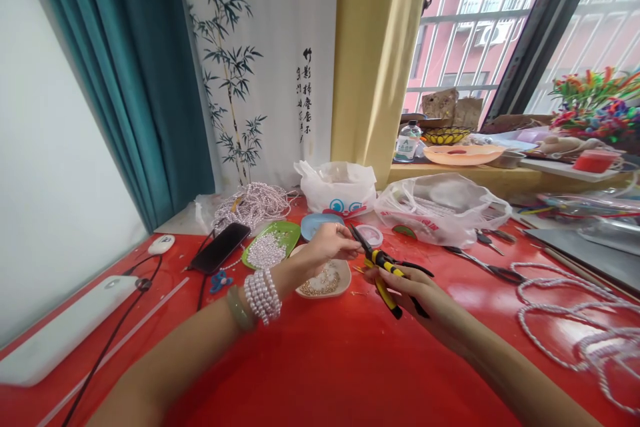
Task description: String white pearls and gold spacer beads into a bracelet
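Observation:
My right hand (403, 283) is closed around needle-nose pliers (383, 259) with yellow and black handles, the dark jaws pointing up and to the left. Close beside the jaws, my left hand (330, 245) has its fingertips pinched together; whatever lies between them is too small to make out. Several strands of pearl beads (263, 295) and a pale green bangle (240, 309) circle my left wrist. Partly under that hand is a cream dish (345, 285) with small gold pieces. A green leaf-shaped dish (291, 235) of white beads and a blue dish (311, 225) stand behind it.
Bead strands (250, 207) are heaped at the back; more strands (550, 313) lie right. A phone (221, 248) and white power strip (65, 327) lie left. Two plastic bags (337, 190) stand behind. Scissors (493, 270) lie right of the pliers on the red table (320, 367).

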The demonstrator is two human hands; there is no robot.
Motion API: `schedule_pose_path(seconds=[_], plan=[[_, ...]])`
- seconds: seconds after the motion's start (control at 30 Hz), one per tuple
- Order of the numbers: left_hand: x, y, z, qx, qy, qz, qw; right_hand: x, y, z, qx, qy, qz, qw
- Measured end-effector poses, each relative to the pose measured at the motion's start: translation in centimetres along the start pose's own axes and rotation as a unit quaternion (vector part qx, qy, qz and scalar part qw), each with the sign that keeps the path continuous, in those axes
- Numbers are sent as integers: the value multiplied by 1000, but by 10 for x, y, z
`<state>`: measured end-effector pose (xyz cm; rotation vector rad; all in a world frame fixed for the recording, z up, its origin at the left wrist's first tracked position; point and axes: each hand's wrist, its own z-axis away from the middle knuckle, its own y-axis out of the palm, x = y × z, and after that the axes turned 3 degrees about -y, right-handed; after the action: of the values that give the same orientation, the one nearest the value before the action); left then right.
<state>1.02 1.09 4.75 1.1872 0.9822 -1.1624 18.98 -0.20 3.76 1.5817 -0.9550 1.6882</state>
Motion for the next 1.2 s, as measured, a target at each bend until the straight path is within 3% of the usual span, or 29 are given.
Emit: schedule_pose_path(seconds=[0.27,0.73,1.0,1.2], plan=[[-11,0,6,24,-29,1,999,4,-2,2,25,18,-44,999],[-11,-8,5,98,1,-38,994,-3,-3,-1,1,-3,34,999],[-16,-16,-2,112,-33,-67,991,9,-3,-6,-71,-13,90,993],[-12,-37,10,122,-65,-89,986,16,-27,-17,-148,-30,83,985]])
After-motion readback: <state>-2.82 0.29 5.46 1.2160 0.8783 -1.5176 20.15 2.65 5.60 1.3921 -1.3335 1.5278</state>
